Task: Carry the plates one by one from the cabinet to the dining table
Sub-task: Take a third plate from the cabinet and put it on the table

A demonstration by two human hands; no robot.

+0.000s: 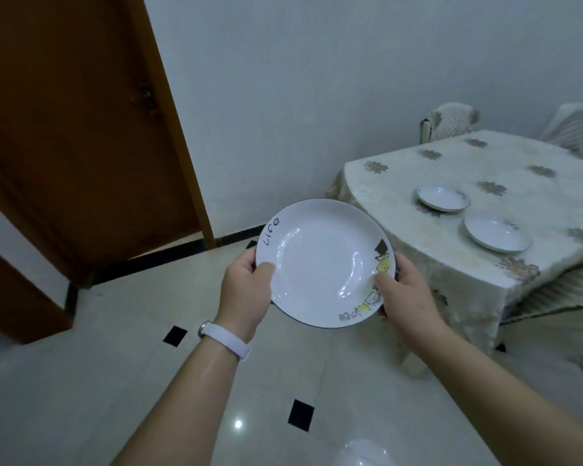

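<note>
Step in hand, likely: carry to table; keep white round ceramic plate with cartoon rim print [323,264] level, approach cloth-covered tabletop [451,264] at near corner, set down clear of two white plates [443,197] already there; plate held over floor between left hand [246,294] and right hand [403,294], both closed on opposite rims, thumbs on top; fingers underneath hidden.

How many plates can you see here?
3. One plate is held between the left hand and right hand; two plates sit on the table.
</note>
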